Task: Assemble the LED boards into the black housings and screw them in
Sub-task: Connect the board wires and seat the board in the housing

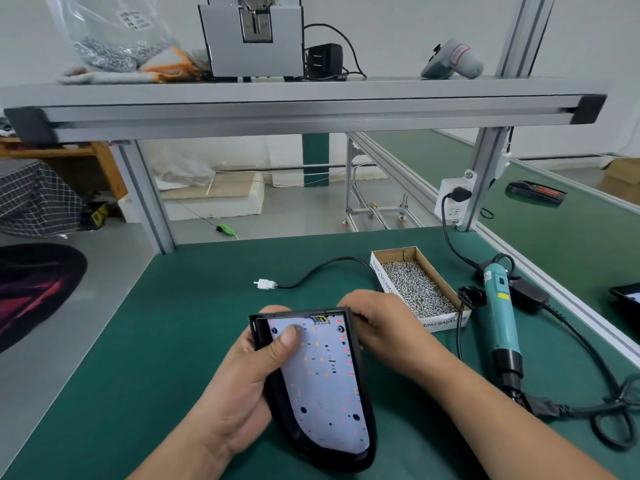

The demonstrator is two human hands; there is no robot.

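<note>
Nearest the camera, the left grip [249, 386], a bare hand, clasped the black housing [339, 462] from its left side. Its fingers were wrapped behind the shell and its thumb pressed flat on the LED board [318, 386] near the upper left corner. The white board lay inside the housing, with small red and orange dots glowing across it and dark round holes near its corners. No writing on it could be read. The right grip [377, 323], also a bare hand, was closed round the housing's upper right corner, fingers curled over the rim. Both held the piece above the near part of the green surface [138, 341]; whether its lower end touched could not be told.

Just beyond the right grip sat an open cardboard box [446, 325] full of silver screws, its sides printed in part "RING BALANCE". To the right of the box lay a teal electric screwdriver [498, 306] with a small yellow label too small to read. A black cable ending in a white connector [266, 283] lay left of the box.

Farther off, an overhead shelf [311, 98] carried a grey machine [252, 39], a black adapter [323, 60] and a clear bag [110, 46] of metal parts whose label was illegible.
</note>
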